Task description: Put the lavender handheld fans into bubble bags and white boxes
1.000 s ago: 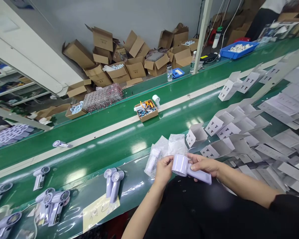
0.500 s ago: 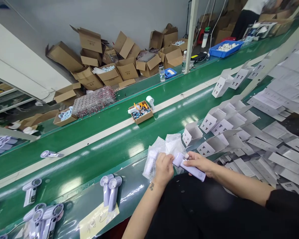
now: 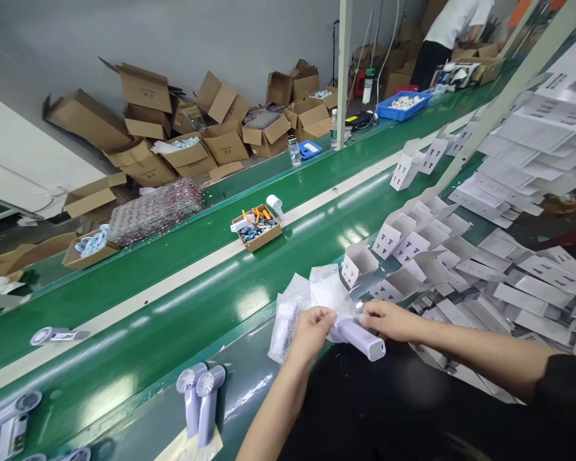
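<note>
A lilac handheld fan (image 3: 363,340) lies with its head end at a clear bubble-wrap bag (image 3: 330,289) and its handle pointing toward me. My left hand (image 3: 313,328) is closed in a pinch at the left side of the bag's near edge, beside the fan's head. On the other side, my right hand (image 3: 388,319) pinches at the right edge, its fingers off the handle. How far the fan's head sits inside the bag is hard to make out. Just left of my left hand rests another fan in bubble wrap (image 3: 284,328).
Two lilac fans (image 3: 202,400) lie to the left on the bench. White printed boxes (image 3: 360,264) stand open at the right, with many more stacked behind. Across the green conveyor belt (image 3: 187,298) sits a small carton of parts (image 3: 262,235). A person (image 3: 439,45) bends at the far right.
My right hand has let go of the fan's handle and moved to the bag's edge. The fan's head has moved to the bag's mouth. The view has shifted to the right.
</note>
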`<act>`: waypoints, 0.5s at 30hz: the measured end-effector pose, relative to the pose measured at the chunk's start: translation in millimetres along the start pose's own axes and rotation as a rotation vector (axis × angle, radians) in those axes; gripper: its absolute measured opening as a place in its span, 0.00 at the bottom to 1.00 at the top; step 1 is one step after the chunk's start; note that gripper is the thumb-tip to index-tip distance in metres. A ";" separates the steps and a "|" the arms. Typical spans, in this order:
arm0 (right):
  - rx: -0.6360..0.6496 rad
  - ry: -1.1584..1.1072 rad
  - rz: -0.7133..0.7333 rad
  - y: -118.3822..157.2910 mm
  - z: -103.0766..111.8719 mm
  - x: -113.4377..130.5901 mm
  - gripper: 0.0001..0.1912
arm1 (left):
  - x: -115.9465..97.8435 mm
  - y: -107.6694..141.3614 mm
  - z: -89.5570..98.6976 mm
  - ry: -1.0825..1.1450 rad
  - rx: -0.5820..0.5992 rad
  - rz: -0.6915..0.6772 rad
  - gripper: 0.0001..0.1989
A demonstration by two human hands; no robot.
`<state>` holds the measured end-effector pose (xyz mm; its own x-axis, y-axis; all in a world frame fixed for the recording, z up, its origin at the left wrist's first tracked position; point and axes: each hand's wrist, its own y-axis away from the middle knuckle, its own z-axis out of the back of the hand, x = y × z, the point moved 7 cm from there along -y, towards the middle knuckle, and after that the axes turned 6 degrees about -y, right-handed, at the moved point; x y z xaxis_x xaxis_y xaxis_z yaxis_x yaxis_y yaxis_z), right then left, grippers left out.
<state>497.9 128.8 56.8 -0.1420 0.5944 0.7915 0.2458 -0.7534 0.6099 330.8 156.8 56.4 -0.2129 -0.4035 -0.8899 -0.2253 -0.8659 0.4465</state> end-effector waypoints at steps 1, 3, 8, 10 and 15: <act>0.026 0.119 0.074 8.3 6.1 12.5 0.15 | 0.9 5.2 -1.3 0.056 0.048 0.031 0.11; 0.074 0.219 0.161 22.8 14.9 34.4 0.16 | -3.3 16.7 0.9 0.132 0.091 0.052 0.13; 0.176 -0.108 0.116 30.4 5.1 69.2 0.17 | -43.7 34.4 23.0 0.095 0.023 -0.155 0.18; 0.231 -0.349 0.072 25.3 -11.9 75.7 0.17 | -58.5 35.8 17.5 -0.054 0.077 -0.305 0.36; 0.247 -0.191 0.170 7.9 -8.7 102.2 0.16 | -57.8 17.7 -2.0 -0.236 0.028 -0.442 0.24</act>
<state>477.0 181.1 142.9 0.0974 0.5255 0.8452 0.4785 -0.7694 0.4233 341.0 164.2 115.6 -0.2998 0.0813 -0.9505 -0.3670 -0.9295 0.0363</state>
